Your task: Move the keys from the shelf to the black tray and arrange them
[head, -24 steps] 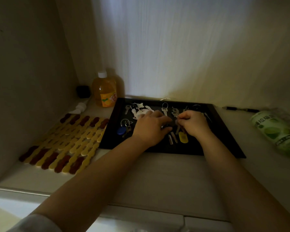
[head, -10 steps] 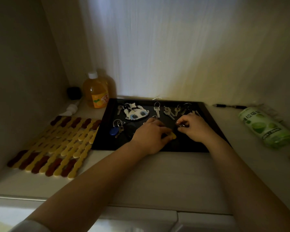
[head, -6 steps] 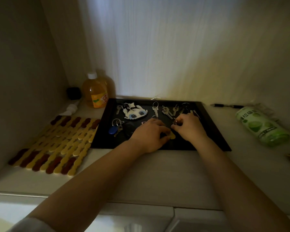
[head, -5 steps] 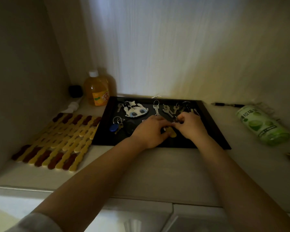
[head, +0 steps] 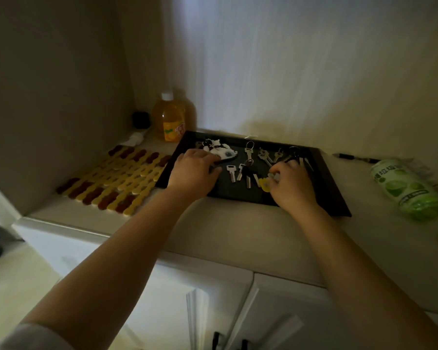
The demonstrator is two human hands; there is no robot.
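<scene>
Since the frame 0.5 s earlier the 2 hands have parted: the left hand has shifted from the tray's middle to its left part, uncovering a bunch of dark-headed keys and a single silver key that it had hidden. The black tray lies on the pale shelf, and every key in view is inside it. Along its far edge lie a plush cat keyring, a ringed key, a pair of silver keys and a dark ring of keys. The left hand lies over the tray's left part, fingers bent towards the cat keyring; whether it grips anything cannot be told. The right hand has its fingers curled and appears to pinch a small key part beside the yellow key tag. The task appears to be at the arranging stage. Risk, as a judgement: dragging the yellow-tagged piece could snag the touching dark-headed bunch and disturb the row; the dim light makes overlaps hard to see.
</scene>
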